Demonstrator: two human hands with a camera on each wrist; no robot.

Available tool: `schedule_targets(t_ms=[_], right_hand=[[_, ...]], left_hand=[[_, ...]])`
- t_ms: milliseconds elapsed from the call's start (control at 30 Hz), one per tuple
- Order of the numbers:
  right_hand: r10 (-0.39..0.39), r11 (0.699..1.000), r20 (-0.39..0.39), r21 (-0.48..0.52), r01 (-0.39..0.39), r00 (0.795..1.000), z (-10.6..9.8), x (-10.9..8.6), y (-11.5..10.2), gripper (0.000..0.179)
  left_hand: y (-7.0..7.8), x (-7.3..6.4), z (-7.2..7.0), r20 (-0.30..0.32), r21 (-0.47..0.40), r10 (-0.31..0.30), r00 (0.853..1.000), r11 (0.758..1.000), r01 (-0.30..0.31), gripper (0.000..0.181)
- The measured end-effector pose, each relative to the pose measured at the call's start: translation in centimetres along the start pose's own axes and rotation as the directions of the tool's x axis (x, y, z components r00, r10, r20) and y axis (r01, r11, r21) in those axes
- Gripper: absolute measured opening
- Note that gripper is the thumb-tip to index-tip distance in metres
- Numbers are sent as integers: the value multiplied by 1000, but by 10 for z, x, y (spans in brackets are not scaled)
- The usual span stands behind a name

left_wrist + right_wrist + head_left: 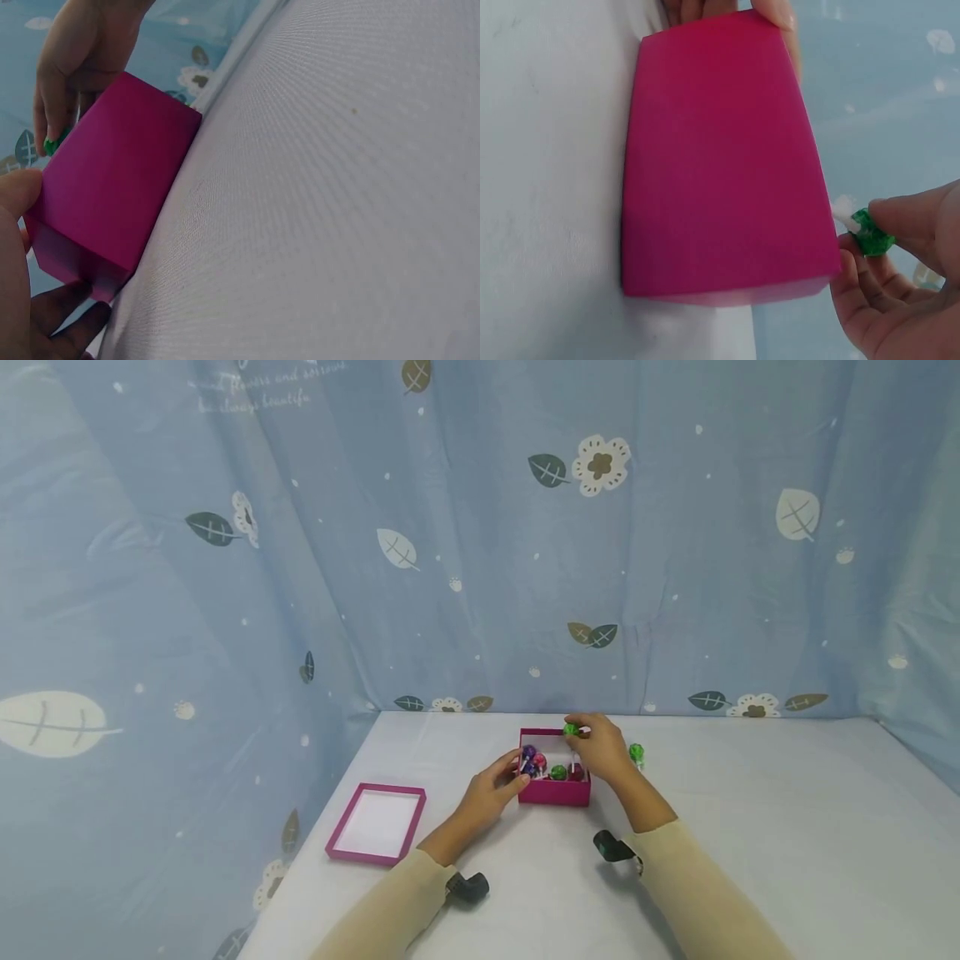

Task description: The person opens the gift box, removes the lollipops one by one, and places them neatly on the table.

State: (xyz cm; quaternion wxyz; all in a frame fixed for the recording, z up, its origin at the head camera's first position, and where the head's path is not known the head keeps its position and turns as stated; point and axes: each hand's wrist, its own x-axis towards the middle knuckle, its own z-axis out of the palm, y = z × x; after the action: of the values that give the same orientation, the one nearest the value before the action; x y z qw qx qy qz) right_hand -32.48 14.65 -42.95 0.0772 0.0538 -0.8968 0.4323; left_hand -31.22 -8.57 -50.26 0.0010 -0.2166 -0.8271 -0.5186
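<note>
An open magenta box [555, 792] sits on the white table with several wrapped lollipops inside: purple ones [529, 752] at the left, a pink one [540, 761], a green one [558, 772] and a dark red one [576, 772]. My left hand [482, 795] holds the box at its left front corner, thumb at the front rim and fingers along the left side. Over the right back part of the box, my right hand [604, 750] pinches a green lollipop [873, 234] by its wrapped head between thumb and fingers. Its white stick points toward the box in the right wrist view.
Another green lollipop [637, 752] lies on the table [780, 827] to the right of the box. The magenta-rimmed lid [363, 857] rests at the left. A blue patterned curtain [480, 635] hangs behind and along the left. Dark wrist devices [468, 888] stick out near both sleeves.
</note>
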Motion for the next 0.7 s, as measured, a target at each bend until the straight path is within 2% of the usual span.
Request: schedule_targets(t_ms=[233, 700], right_hand=[[24, 999, 8, 45, -24, 1000, -9, -4, 6, 38], [59, 996, -1, 66, -59, 998, -25, -10, 27, 38]], left_hand=[[0, 1, 1, -2, 10, 3, 1000, 1000, -3, 60], [-5, 1, 1, -7, 14, -1, 1000, 1000, 1, 59]])
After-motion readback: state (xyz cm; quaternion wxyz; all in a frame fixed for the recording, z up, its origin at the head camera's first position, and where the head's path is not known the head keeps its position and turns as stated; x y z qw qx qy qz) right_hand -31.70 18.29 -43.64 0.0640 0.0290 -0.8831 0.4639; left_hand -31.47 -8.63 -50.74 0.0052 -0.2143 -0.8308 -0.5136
